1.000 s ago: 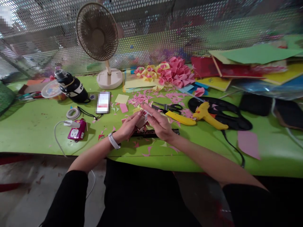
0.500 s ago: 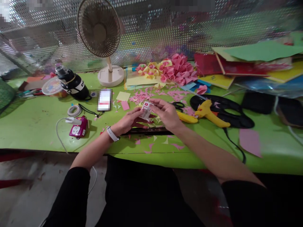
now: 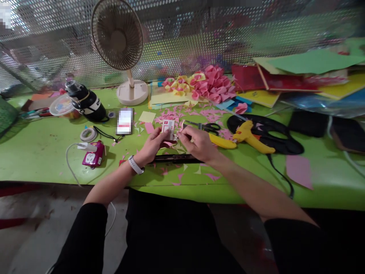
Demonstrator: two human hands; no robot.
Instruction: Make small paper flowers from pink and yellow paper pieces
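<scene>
My left hand [image 3: 151, 146] holds a small white box with red print [image 3: 168, 128] upright above the green table [image 3: 42, 152]. My right hand [image 3: 199, 142] is just right of it, fingertips pinched close to the box's lower edge; what they pinch is too small to tell. A white band sits on my left wrist. Beneath both hands lies a dark ruler [image 3: 173, 158] among pink and yellow paper scraps [image 3: 182, 116].
Scissors [image 3: 205, 127], a yellow cutter [image 3: 221, 141] and a yellow glue gun [image 3: 251, 137] lie right of my hands. A fan [image 3: 119, 42], black bottle [image 3: 85, 102], tape roll [image 3: 88, 134] and pink power strip [image 3: 92, 156] stand left. Folded paper flowers [image 3: 211, 83] and coloured sheets [image 3: 308, 72] fill the back.
The white box has passed from my right hand's fingers to my left hand and now stands upright, slightly farther left. My right hand has dropped to its lower edge.
</scene>
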